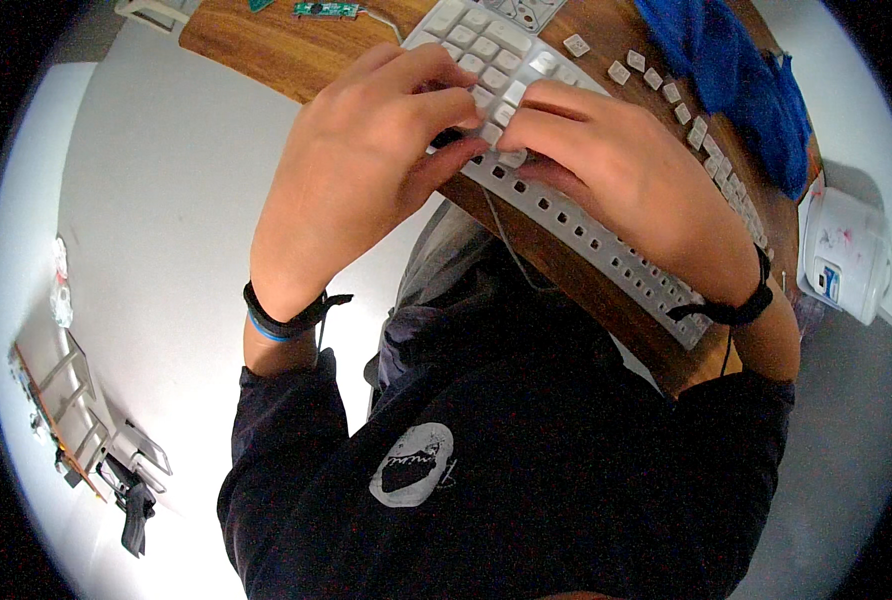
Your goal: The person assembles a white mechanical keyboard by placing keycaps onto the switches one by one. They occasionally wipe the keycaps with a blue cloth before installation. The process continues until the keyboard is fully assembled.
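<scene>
A white keyboard (501, 62) lies slantwise along the near edge of the wooden table. White keycaps cover its far left part, while the strip toward the lower right shows bare square openings. My left hand (356, 150) curls over the keyboard's left side, with its fingers on the caps and its thumb by the near edge. Close beside it, my right hand (616, 170) is bent over the same spot. Its thumb and fingers are closed around a white keycap (512, 158) at the near row. My right hand and wrist hide part of the board.
Loose white keycaps (698, 132) are strewn along the table's right side, near a crumpled blue cloth (756, 110). A green circuit board (326, 10) with a wire lies at the far left. A white plastic container (846, 255) stands beyond the right edge. A thin cable (506, 235) hangs below the table (256, 55).
</scene>
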A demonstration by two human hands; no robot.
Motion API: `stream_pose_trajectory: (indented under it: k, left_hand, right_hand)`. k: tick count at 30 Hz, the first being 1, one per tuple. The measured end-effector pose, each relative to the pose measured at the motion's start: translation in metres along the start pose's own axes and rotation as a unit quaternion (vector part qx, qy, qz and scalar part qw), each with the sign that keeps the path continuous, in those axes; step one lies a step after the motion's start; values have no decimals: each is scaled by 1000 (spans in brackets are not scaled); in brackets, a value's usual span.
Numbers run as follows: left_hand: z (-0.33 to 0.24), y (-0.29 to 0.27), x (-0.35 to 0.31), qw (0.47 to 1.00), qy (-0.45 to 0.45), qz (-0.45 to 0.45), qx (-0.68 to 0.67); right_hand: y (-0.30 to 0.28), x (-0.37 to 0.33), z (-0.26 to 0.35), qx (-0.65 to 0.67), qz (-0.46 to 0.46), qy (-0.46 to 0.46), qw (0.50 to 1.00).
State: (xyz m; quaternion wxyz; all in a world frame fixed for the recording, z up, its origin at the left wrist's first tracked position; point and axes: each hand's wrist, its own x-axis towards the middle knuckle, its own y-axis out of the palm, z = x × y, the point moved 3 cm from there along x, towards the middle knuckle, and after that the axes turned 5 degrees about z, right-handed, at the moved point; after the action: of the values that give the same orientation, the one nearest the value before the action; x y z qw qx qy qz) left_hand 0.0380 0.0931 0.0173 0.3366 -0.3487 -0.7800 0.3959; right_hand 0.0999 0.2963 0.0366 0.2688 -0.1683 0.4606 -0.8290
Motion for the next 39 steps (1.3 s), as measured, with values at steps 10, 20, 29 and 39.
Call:
stream_pose_trajectory:
  k: [10,20,29,39]
  left_hand:
    - [-7,-4,0,1000,-13,13,2]
    - [-21,2,6,998,-16,-48,39]
    - [-25,3,7,996,-68,17,57]
    - [-31,6,8,997,-41,-19,65]
  right_hand:
    - [-3,5,3,-43,-10,-3,999]
    - [-2,6,-2,-56,-20,-56,997]
    - [-1,8,-2,-64,-1,-46,997]
    - [23,-23,5,6,-79,39,996]
